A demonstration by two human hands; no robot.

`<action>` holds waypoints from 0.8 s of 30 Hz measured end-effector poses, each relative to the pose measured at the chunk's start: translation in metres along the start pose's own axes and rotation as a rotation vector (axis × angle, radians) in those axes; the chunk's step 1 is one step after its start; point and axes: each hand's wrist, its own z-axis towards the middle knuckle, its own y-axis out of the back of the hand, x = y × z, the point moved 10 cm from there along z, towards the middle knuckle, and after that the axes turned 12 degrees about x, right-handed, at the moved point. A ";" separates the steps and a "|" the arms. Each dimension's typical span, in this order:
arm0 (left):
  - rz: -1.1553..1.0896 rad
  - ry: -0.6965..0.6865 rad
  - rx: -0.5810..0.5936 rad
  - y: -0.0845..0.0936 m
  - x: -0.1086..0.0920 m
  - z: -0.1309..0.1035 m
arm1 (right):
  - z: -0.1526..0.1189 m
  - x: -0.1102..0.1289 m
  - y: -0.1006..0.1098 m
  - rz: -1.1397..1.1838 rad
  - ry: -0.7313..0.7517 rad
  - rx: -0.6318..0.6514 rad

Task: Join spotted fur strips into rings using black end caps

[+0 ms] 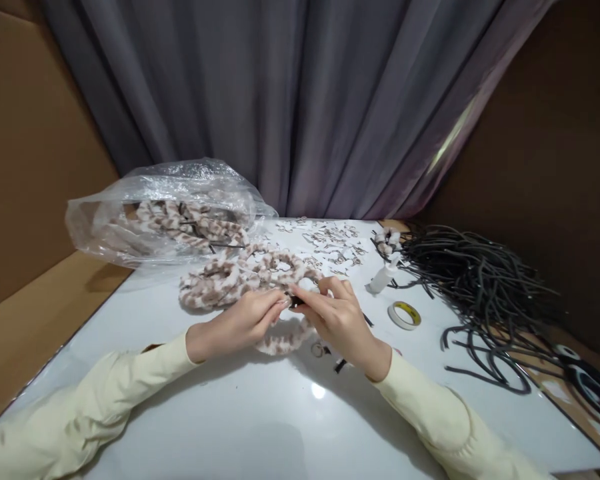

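Over the middle of the white table, my left hand (250,320) and my right hand (337,320) meet fingertip to fingertip, both closed. Between them is a small black piece (295,301), pinched from both sides; its exact shape is too small to tell. A fluffy brown-and-white loop (283,343) hangs or lies just below the fingers, partly hidden by them. Behind my hands lies a pile of similar fluffy loops (213,283). Near my right wrist are a metal ring (317,349) and a short black piece (340,365) on the table.
A clear plastic bag (180,180) with more fluffy strips stands back left. Small metal clasps (335,243) are scattered at the back. On the right are a white bottle (381,279), a tape roll (404,315), a heap of black cords (470,280) and dark-handled scissors (593,387).
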 end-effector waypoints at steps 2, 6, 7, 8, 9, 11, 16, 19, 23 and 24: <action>0.114 -0.064 -0.021 -0.005 -0.008 -0.002 | -0.004 -0.002 -0.002 0.026 -0.065 0.014; 0.329 -0.184 -0.044 -0.009 -0.026 -0.008 | -0.012 -0.009 -0.007 0.305 -0.204 0.056; 0.388 -0.206 -0.054 -0.009 -0.030 -0.010 | -0.014 -0.012 -0.009 0.385 -0.249 0.068; 0.450 -0.226 -0.068 -0.009 -0.034 -0.011 | -0.016 -0.015 -0.011 0.455 -0.288 0.077; 0.514 -0.249 -0.090 -0.008 -0.038 -0.014 | -0.017 -0.017 -0.012 0.513 -0.317 0.082; 0.642 -0.302 -0.140 -0.007 -0.048 -0.018 | -0.018 -0.019 -0.013 0.601 -0.326 0.092; 0.864 -0.401 -0.219 -0.006 -0.063 -0.025 | -0.012 -0.015 -0.007 0.621 -0.213 0.120; 0.936 -0.454 -0.266 -0.005 -0.068 -0.029 | -0.011 -0.012 0.000 0.626 -0.149 0.094; 1.006 -0.503 -0.291 -0.005 -0.072 -0.034 | -0.013 -0.014 0.000 0.728 -0.180 0.075; 1.025 -0.511 -0.288 -0.006 -0.073 -0.034 | -0.014 -0.015 -0.002 0.773 -0.198 0.075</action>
